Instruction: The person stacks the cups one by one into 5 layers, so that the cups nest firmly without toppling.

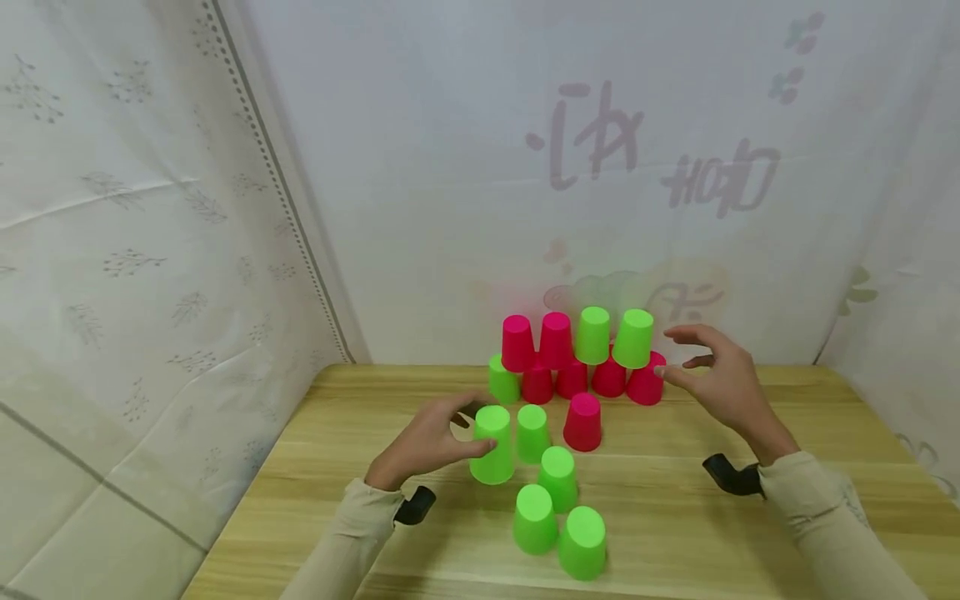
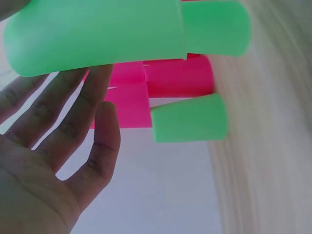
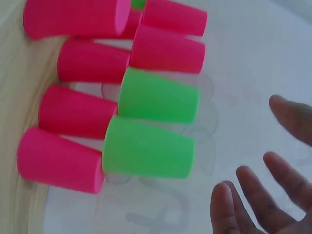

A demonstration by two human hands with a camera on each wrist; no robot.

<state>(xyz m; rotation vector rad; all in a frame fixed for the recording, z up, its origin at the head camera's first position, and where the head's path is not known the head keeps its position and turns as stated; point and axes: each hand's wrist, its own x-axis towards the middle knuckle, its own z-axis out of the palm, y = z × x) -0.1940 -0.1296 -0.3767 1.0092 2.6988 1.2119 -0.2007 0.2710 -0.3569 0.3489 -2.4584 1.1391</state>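
Observation:
My left hand (image 1: 431,437) grips an upside-down green cup (image 1: 495,423), thumb on the near side and fingers behind. The left wrist view has this green cup (image 2: 97,34) close up, with the fingers (image 2: 73,117) along its side. Right beside it stands another green cup (image 1: 532,435). My right hand (image 1: 727,387) holds nothing; its thumb and fingers are spread apart beside the right end of a two-level cup stack. Nearest to it are the upper green cup (image 1: 634,340) and the pink cup (image 1: 647,382) below.
The stack's upper row has two pink cups (image 1: 556,342) and two green cups; a green cup (image 1: 503,381) ends its lower row at left. In front stand a pink cup (image 1: 582,423) and more green cups (image 1: 535,521) on the wooden table (image 1: 675,517). A white cloth (image 1: 450,167) hangs behind.

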